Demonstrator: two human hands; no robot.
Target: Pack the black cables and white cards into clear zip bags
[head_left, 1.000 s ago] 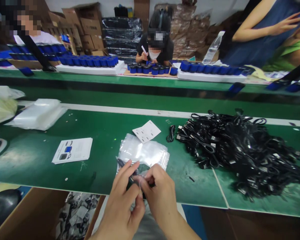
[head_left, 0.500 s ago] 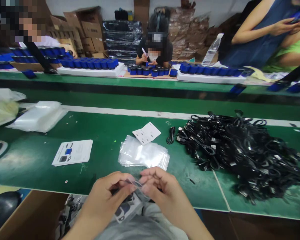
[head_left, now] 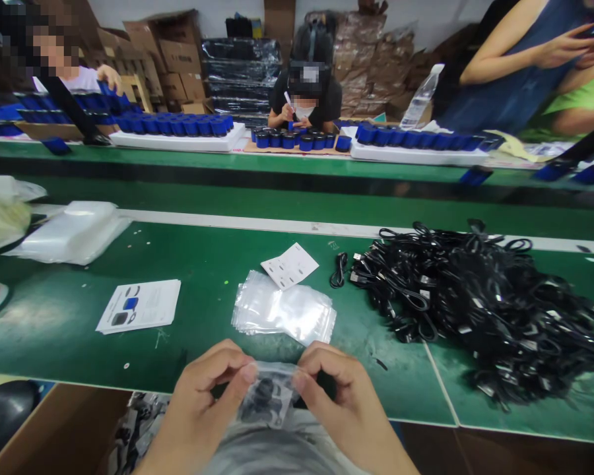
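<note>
Both my hands hold one small clear zip bag point(head_left: 267, 396) with a black coiled cable inside, just off the near edge of the green table point(head_left: 202, 264). My left hand point(head_left: 202, 409) pinches the bag's top left corner, and my right hand point(head_left: 339, 402) pinches its top right corner. A flat stack of empty clear bags point(head_left: 283, 313) lies on the table just beyond my hands. A big heap of black cables point(head_left: 480, 303) fills the right side. One loose coiled cable point(head_left: 338, 269) lies beside the heap.
A printed leaflet point(head_left: 139, 306) lies left, a small white card point(head_left: 290, 265) behind the bags, and white foam sheets point(head_left: 69, 232) far left. A cardboard box point(head_left: 69, 429) with filled bags stands below the table. Other people work behind trays of blue cylinders point(head_left: 178, 124) across the belt.
The bag was being filled over the table edge. My hands pulled back toward me, and now pinch the bag's top corners with the cable inside.
</note>
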